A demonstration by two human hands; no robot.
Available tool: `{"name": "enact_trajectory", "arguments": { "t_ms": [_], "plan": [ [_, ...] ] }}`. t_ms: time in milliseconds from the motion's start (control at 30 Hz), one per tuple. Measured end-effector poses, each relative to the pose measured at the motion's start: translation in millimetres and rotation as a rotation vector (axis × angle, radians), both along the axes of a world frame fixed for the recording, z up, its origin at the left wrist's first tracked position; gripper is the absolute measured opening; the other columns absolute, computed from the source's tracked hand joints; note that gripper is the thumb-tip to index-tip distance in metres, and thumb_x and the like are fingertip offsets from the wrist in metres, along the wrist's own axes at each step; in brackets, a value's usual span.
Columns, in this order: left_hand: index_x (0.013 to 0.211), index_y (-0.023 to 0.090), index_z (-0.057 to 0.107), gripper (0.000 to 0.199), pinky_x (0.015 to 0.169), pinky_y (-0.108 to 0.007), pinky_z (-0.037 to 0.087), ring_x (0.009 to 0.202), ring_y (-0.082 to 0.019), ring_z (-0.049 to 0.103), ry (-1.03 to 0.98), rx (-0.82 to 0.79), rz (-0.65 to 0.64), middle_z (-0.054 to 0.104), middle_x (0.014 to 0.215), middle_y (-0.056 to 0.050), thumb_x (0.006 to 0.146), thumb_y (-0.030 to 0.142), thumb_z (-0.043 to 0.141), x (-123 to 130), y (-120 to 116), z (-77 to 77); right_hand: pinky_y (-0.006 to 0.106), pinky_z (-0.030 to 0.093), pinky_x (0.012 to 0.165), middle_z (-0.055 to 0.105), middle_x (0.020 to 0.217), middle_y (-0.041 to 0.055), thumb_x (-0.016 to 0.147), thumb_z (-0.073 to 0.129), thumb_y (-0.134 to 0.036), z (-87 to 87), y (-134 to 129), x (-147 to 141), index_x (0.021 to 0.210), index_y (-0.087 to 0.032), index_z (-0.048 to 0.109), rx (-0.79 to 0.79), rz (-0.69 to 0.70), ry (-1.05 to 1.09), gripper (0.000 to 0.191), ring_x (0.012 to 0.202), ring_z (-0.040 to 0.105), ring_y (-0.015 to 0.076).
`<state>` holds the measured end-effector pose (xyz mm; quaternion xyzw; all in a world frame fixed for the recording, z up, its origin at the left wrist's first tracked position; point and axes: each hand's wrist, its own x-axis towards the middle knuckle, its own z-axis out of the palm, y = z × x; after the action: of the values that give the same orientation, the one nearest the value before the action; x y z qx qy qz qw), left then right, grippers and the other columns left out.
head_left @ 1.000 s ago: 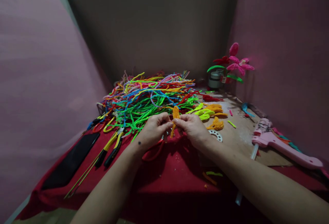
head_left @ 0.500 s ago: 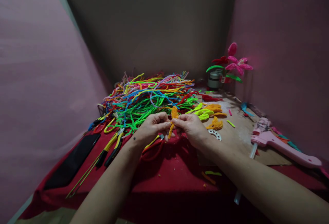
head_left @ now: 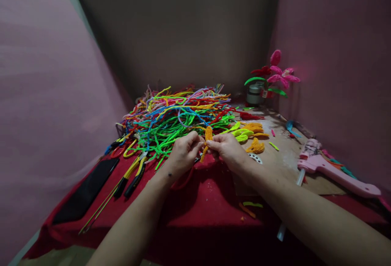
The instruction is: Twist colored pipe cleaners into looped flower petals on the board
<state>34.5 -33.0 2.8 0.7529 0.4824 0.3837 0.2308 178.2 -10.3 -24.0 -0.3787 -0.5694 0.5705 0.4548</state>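
Note:
An orange pipe-cleaner petal (head_left: pixel 208 133) stands upright between my hands, its short stem pointing down. My right hand (head_left: pixel 227 148) pinches it near its base with thumb and forefinger. My left hand (head_left: pixel 184 150) is closed at the left side of the same petal, its fingertips by the stem. Beyond my hands spreads a large heap of coloured pipe cleaners (head_left: pixel 177 115). Red-handled scissors (head_left: pixel 183 181) lie partly hidden under my left hand. Right of my hands are yellow-green petals (head_left: pixel 242 134) and orange petals (head_left: pixel 255 146).
On the red cloth (head_left: pixel 207 211) at left lie a black phone (head_left: pixel 85 190) and yellow-black pliers (head_left: pixel 136 176). A pink glue gun (head_left: pixel 336 171) rests on a brown board (head_left: pixel 281 168) at right. Pink flowers (head_left: pixel 282 75) stand behind, near a grey jar (head_left: pixel 254 94).
My left hand has shifted slightly right and turned, covering more of the red-handled scissors. The orange petal has turned a little, showing its looped face.

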Motion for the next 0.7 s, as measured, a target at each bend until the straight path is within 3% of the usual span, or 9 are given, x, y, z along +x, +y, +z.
{"name": "enact_trajectory", "arguments": {
  "t_ms": [133,333,700],
  "plan": [
    [0.073,0.016,0.054,0.01,0.049,-0.021,0.039,0.05,-0.009,0.049,0.016,0.092,0.057,0.056,0.061,0.002,0.079,0.023,0.051,2.7,-1.3,-5.2,0.023,0.019,0.038,0.045,0.042,-0.0033,0.062,0.06,-0.035,2.0,-1.2,-0.2,0.05,-0.015,0.053,-0.05,0.026,0.082,0.025,0.036,0.031,0.0053],
    [0.07,0.015,0.056,0.013,0.053,-0.022,0.041,0.057,-0.01,0.052,-0.137,0.027,0.071,0.058,0.064,0.0,0.077,0.026,0.054,4.9,-3.4,-2.8,0.022,0.02,0.037,0.049,0.043,-0.0021,0.063,0.06,-0.033,6.3,-4.3,-0.1,0.05,-0.015,0.054,-0.067,0.051,0.14,0.024,0.036,0.034,0.0056],
    [0.071,0.014,0.054,0.02,0.053,-0.022,0.046,0.052,-0.01,0.057,-0.58,-0.285,-0.008,0.061,0.061,0.001,0.069,0.031,0.065,2.3,6.1,-4.3,0.022,0.027,0.042,0.057,0.051,0.0,0.063,0.066,-0.035,5.5,-2.7,-0.2,0.061,-0.012,0.061,0.018,0.04,0.207,0.024,0.041,0.04,0.0066]
  ]
}}
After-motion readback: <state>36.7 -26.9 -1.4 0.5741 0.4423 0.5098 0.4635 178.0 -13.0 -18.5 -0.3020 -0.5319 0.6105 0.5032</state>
